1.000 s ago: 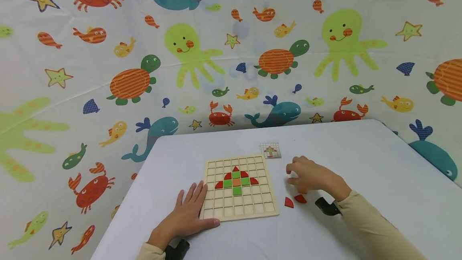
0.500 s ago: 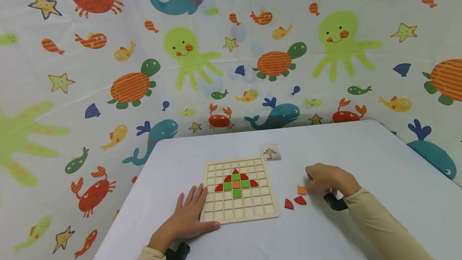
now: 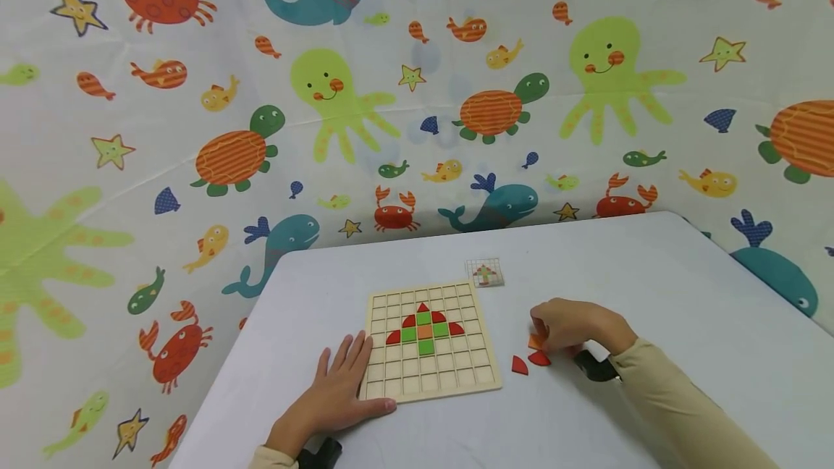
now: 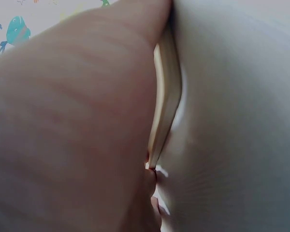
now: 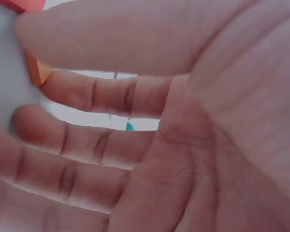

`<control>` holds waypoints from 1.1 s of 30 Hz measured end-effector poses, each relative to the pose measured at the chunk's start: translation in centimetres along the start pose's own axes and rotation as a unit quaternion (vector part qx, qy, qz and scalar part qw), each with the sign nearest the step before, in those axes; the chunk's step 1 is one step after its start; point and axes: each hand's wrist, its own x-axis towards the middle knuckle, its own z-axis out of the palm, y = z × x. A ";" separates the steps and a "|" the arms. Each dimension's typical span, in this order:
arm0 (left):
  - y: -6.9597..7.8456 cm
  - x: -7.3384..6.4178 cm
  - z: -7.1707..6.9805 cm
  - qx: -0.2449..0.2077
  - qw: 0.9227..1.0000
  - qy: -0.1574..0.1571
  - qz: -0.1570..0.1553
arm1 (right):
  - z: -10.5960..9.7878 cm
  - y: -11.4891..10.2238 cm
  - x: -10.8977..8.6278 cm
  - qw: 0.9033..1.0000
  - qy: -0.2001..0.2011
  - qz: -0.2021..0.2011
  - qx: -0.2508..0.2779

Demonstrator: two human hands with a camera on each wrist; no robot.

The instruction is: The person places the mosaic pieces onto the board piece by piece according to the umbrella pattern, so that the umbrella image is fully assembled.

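Observation:
My left hand (image 3: 334, 388) lies spread, fingers straight, along the left edge of a wooden grid board (image 3: 391, 379), thumb at its near edge. Set in the board are red (image 3: 394, 338), green (image 3: 426, 347) and orange (image 3: 424, 331) tiles in a stepped shape. Right of the board, my right hand (image 3: 580, 326) pinches an orange square tile (image 3: 535, 342) at the table; its edge (image 5: 35, 70) shows between thumb and index finger in the right wrist view. Two red quarter-round tiles, one nearer the board (image 3: 519, 365) and one below the fingers (image 3: 539, 359), lie close by.
A small picture card (image 3: 485, 273) with a similar pattern lies beyond the board's far right corner. The white table (image 3: 606, 259) ends at a wall cloth (image 3: 365, 187) printed with sea animals.
My right hand drew back right, showing the orange square, then came left again onto that tile, which now lies turned. The left hand stays at the board.

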 end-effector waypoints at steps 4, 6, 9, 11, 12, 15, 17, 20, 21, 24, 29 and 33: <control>0.1 -0.1 -0.1 0.001 1.000 0.000 -0.001 | 0.2 -0.1 0.4 1.000 0.001 -0.011 0.026; 0.0 -0.1 -0.1 0.003 1.000 0.001 -0.001 | 0.3 0.0 0.8 0.999 0.006 -0.028 0.038; 0.0 -0.1 0.0 0.005 1.000 0.003 0.000 | 0.5 0.2 1.4 0.997 0.022 -0.057 0.050; -0.1 0.0 0.0 0.005 1.000 0.003 0.001 | 0.6 0.3 1.8 0.996 0.033 -0.070 0.053; -0.1 0.0 0.0 0.005 1.000 0.003 0.001 | 0.7 0.3 1.9 0.995 0.038 -0.073 0.052; -0.1 0.1 0.0 0.005 1.000 0.003 0.002 | 0.8 0.5 2.4 0.994 0.052 -0.079 0.056; -0.2 0.1 0.0 0.004 1.000 0.003 0.003 | 0.9 0.6 2.7 0.993 0.060 -0.081 0.060; -0.2 0.1 0.0 0.002 1.000 0.004 0.003 | 0.9 0.9 3.0 0.991 0.069 -0.089 0.079; -0.2 0.1 0.0 0.001 1.000 0.004 0.003 | 1.0 1.0 3.1 0.989 0.069 -0.093 0.088; -0.2 0.1 0.0 -0.001 1.000 0.003 0.002 | 1.0 1.5 3.5 0.984 0.073 -0.107 0.122; -0.2 0.1 0.0 -0.002 1.000 0.002 0.001 | 1.1 2.1 4.0 0.969 0.075 -0.134 0.195; -0.2 0.1 0.0 -0.001 1.000 0.003 0.002 | 1.1 2.2 4.3 0.951 0.076 -0.146 0.262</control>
